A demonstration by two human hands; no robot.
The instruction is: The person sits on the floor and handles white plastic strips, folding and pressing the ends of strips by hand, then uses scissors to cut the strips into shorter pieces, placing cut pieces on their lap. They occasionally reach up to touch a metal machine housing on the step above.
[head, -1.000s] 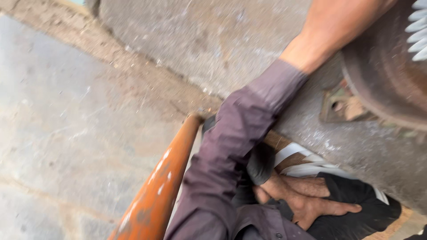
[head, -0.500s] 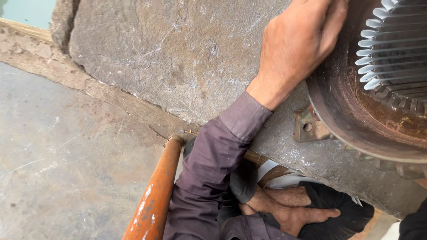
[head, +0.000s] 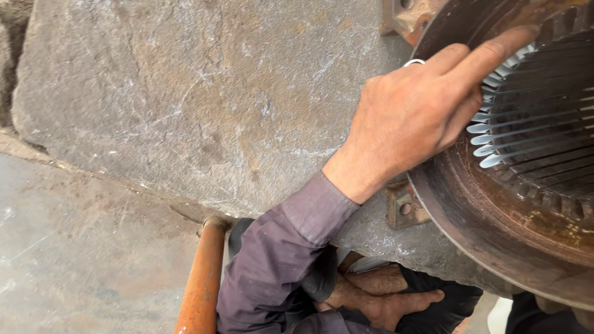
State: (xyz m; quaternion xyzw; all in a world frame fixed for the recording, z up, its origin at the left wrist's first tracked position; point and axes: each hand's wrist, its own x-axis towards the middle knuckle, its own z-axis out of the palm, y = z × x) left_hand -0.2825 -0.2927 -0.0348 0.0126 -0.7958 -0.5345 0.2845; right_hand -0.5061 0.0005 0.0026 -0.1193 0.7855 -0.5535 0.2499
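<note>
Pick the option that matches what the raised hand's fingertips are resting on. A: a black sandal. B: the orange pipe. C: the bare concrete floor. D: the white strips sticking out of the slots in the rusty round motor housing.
D: the left hand reaches up so its fingertips lie on the white strips at the slotted inner edge of the rusty round housing, far from the orange pipe.

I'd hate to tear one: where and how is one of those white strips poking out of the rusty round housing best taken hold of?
Probably by its free end. The white strips lie in narrow slots, with only their tips jutting past the core. Pinch one tip flat between fingertips, coming from the housing's open mouth, where the left hand reaches in.
</note>
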